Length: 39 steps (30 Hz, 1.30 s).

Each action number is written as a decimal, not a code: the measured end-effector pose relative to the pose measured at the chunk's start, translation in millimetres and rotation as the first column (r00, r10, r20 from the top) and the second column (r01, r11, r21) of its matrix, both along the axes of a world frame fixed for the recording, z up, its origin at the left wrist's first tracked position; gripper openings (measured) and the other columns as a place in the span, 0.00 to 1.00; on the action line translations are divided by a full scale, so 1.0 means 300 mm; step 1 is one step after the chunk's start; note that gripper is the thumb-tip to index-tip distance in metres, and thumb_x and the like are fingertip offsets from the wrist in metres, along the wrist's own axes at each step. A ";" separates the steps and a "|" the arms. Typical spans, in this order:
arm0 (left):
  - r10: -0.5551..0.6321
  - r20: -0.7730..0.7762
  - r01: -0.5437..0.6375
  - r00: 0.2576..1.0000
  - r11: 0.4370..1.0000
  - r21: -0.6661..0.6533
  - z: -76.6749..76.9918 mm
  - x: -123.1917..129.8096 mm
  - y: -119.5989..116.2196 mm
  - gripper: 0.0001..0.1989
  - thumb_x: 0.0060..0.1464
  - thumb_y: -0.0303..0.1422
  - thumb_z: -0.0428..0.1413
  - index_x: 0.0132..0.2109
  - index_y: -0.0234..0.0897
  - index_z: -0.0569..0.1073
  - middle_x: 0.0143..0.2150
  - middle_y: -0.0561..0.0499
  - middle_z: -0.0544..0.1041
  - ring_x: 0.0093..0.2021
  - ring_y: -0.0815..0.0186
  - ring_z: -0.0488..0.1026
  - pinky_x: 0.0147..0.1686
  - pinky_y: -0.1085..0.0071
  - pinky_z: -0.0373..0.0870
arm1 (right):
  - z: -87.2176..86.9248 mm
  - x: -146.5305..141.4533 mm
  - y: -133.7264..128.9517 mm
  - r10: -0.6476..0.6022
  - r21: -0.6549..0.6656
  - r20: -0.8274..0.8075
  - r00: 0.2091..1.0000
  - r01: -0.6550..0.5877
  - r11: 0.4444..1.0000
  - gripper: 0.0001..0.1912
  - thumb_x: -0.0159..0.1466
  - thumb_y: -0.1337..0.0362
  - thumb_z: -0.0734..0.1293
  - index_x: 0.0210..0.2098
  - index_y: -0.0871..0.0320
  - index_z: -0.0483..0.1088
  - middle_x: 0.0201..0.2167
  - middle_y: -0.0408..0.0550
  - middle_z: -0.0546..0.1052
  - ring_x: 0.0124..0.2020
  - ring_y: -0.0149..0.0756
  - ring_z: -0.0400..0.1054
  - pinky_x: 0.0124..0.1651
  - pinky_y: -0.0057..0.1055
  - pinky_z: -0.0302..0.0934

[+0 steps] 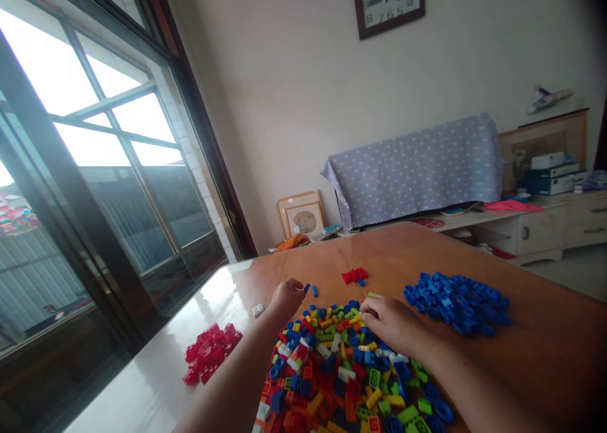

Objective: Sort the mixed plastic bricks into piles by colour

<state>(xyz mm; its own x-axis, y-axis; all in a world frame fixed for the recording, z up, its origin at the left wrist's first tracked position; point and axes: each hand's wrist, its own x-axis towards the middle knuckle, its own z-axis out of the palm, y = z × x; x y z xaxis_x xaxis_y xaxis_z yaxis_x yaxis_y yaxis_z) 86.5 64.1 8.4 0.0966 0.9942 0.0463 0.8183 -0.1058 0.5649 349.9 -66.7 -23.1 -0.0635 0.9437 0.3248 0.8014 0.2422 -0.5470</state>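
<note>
Blue pile [458, 301], red pile [212, 352] apart; mixed heap [353, 390] larger.
Left hand [287, 295] pinches blue brick [306, 288] beyond heap; right hand [385, 314] curled at heap's far edge, cannot tell if holding anything.

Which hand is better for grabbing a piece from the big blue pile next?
Probably the right hand. It is much nearer the big blue pile. The left hand is farther away and has a small blue brick at its fingertips.
</note>
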 end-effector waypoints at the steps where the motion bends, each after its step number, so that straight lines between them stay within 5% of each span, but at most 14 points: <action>1: 0.028 0.006 -0.027 1.000 0.999 -0.031 -0.007 -0.001 0.026 0.13 0.57 0.31 0.58 0.49 0.33 0.73 0.33 0.50 0.78 0.31 0.69 0.75 0.27 0.77 0.65 | 0.002 -0.001 -0.002 -0.006 -0.002 -0.001 1.000 0.006 1.000 0.09 0.64 0.60 0.63 0.31 0.54 0.73 0.32 0.46 0.74 0.35 0.36 0.68 0.37 0.28 0.54; 6: 0.089 -0.012 -0.090 0.996 0.983 -0.161 -0.048 0.019 0.108 0.15 0.63 0.38 0.57 0.51 0.33 0.73 0.43 0.47 0.77 0.39 0.65 0.76 0.39 0.66 0.75 | 0.020 -0.003 -0.015 -0.020 0.026 -0.040 0.999 0.021 0.999 0.09 0.65 0.60 0.63 0.33 0.53 0.74 0.33 0.45 0.75 0.35 0.36 0.69 0.37 0.28 0.55; 13: 0.100 -0.015 -0.101 0.995 0.970 -0.221 -0.070 0.069 0.139 0.18 0.64 0.39 0.56 0.56 0.35 0.71 0.55 0.45 0.73 0.50 0.59 0.74 0.48 0.57 0.74 | 0.020 0.007 -0.013 -0.021 0.034 -0.053 0.998 0.023 0.999 0.08 0.64 0.61 0.63 0.35 0.53 0.74 0.34 0.45 0.76 0.36 0.36 0.69 0.38 0.28 0.55; 24: 0.076 0.025 -0.068 0.997 0.972 -0.225 -0.062 0.090 0.128 0.17 0.64 0.39 0.56 0.55 0.35 0.71 0.53 0.45 0.74 0.48 0.61 0.75 0.46 0.59 0.75 | 0.028 0.006 -0.009 -0.025 0.030 -0.060 0.998 0.027 0.999 0.07 0.64 0.61 0.63 0.34 0.53 0.73 0.35 0.45 0.76 0.35 0.35 0.69 0.37 0.28 0.54; 32: 0.095 0.067 -0.087 0.993 0.991 -0.105 -0.075 0.112 0.134 0.10 0.50 0.27 0.61 0.42 0.34 0.76 0.33 0.49 0.79 0.30 0.66 0.75 0.24 0.76 0.65 | 0.031 0.011 -0.010 -0.015 0.027 -0.060 0.998 0.016 1.000 0.08 0.64 0.62 0.63 0.34 0.54 0.74 0.34 0.45 0.76 0.36 0.35 0.69 0.39 0.28 0.55; 39: -0.015 0.044 0.015 0.999 1.000 -0.008 -0.058 0.109 0.104 0.09 0.48 0.27 0.57 0.39 0.34 0.78 0.35 0.47 0.80 0.33 0.65 0.74 0.28 0.76 0.65 | 0.020 0.025 -0.001 -0.014 0.052 -0.060 0.998 0.017 0.998 0.08 0.64 0.61 0.63 0.36 0.53 0.75 0.33 0.44 0.76 0.36 0.35 0.69 0.39 0.28 0.56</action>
